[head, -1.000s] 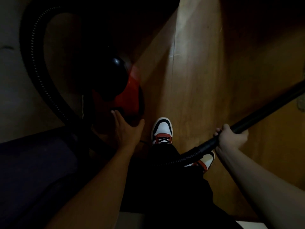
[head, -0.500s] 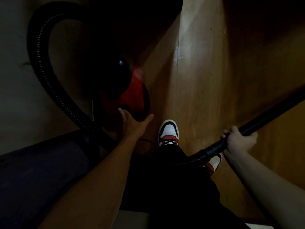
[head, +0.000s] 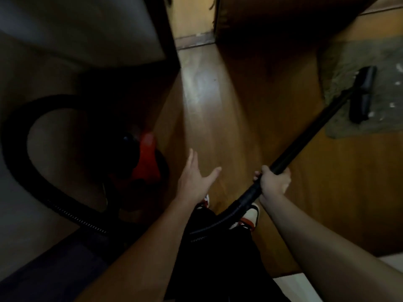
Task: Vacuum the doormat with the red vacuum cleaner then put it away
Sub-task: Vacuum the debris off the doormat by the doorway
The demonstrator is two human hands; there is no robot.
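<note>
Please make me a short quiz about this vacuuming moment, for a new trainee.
1. True or false: the left hand grips the red vacuum cleaner.
2. The nozzle lies: A) on the doormat, B) in the left hand, C) on the red vacuum cleaner.
3. Which hand holds the black tube?
Key: 1 false; 2 A; 3 the right hand.
</note>
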